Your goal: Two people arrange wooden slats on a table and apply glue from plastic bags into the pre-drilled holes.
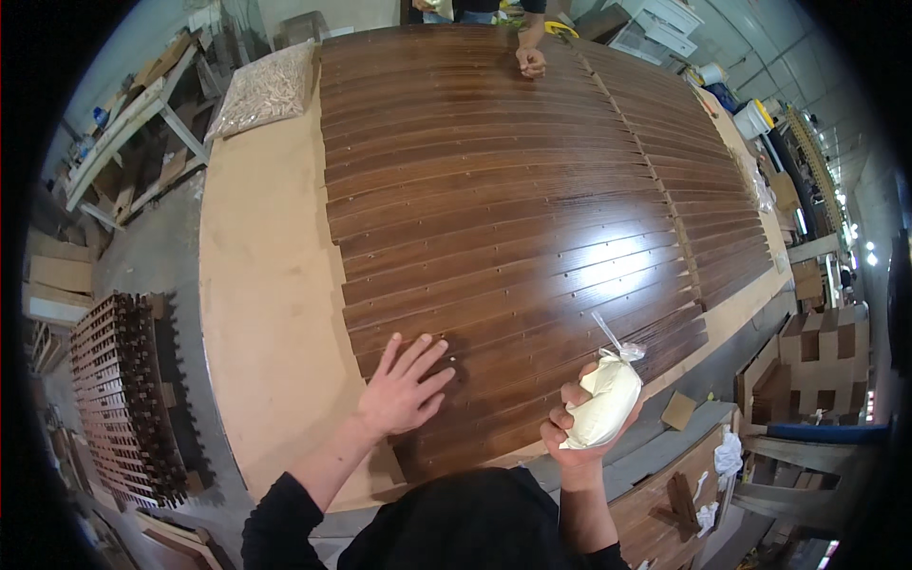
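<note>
A long workbench in a cluttered workshop carries two runs of dark varnished wooden slats. The left hand lies open and flat on the nearest slats, while the right hand is closed around one cream-filled plastic bag just beside, above the bench's near edge. Another person's hand rests on the far end.

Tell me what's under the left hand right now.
The left hand lies flat, fingers spread, on dark brown wooden slats laid side by side on a light board tabletop. Small peg holes dot nearby slats; any beneath the palm are covered.
</note>
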The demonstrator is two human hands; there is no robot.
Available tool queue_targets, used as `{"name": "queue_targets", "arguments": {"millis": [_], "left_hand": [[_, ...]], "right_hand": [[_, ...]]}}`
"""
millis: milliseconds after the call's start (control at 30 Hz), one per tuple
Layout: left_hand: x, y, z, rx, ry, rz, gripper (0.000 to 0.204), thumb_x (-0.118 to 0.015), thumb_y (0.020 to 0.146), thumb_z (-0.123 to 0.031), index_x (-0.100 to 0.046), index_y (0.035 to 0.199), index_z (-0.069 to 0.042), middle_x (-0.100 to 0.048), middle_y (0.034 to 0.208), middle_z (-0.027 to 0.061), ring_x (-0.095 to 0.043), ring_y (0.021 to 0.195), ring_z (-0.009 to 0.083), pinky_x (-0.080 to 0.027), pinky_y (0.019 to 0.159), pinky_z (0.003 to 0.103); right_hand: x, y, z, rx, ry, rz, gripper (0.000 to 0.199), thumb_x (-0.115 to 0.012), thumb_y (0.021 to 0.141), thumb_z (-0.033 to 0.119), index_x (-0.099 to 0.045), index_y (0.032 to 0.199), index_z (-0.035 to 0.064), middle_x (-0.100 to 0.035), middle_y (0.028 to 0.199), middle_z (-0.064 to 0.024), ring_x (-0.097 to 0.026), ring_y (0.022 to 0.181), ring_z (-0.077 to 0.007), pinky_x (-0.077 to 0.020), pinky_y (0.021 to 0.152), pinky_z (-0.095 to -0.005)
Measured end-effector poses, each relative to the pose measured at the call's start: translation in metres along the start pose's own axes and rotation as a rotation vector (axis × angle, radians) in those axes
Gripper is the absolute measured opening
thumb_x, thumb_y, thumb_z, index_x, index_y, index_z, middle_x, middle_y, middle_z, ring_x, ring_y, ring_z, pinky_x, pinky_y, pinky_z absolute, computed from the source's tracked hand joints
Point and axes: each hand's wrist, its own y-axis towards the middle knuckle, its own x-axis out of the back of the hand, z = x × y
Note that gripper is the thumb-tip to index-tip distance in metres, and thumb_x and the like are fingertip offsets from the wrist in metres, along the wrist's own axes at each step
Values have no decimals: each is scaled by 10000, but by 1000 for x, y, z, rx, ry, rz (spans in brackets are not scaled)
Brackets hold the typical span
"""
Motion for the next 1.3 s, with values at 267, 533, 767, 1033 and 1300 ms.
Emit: {"name": "queue_targets", "arguments": {"millis": [267,533,767,1033,1300], "left_hand": [[-7,12,4,-106,236,-5,445,-720,900,-345,-699,1337,-267,-474,1607,66,-353,1544,317,-198,1269,658],[-4,13,4,-168,347,-49,371,-705,906,-349,-740,1244,-200,-513,1577,34,-372,1533,279,-215,1267,650],[12,0,5,116,116,-85,381,-757,867,-266,-688,1198,-92,-487,1578,136,-378,1518,351,-232,1268,611],[-15,-204,123,1156,297,-622,658,-654,981,-337,-448,1537,-53,-374,1610,281,-363,1478,458,-292,1219,567],[12,-251,119,1444,353,-533,541,-566,1049,-376,-516,1495,-75,-469,1547,277,-445,1425,459,-354,1182,544]], "right_hand": [[1,-21,-5,35,-71,96,929,-539,838,911,-470,1485,249,-633,1174,-93,-705,955,-385,-498,745,-479],[11,-33,-6,67,-52,116,901,-575,830,894,-490,1469,265,-631,1248,-104,-689,1041,-431,-515,787,-502],[10,-29,-7,142,-247,-62,885,-631,858,815,-481,1528,256,-581,1436,-127,-633,1214,-446,-625,801,-507],[61,-4,-13,244,-831,-387,747,-670,969,578,-451,1524,128,-646,1353,-94,-652,1240,-282,-635,871,-462],[31,43,-41,287,-1406,-437,428,-801,897,52,-651,1291,-23,-710,1214,-73,-666,1103,-170,-531,976,-335]]}}
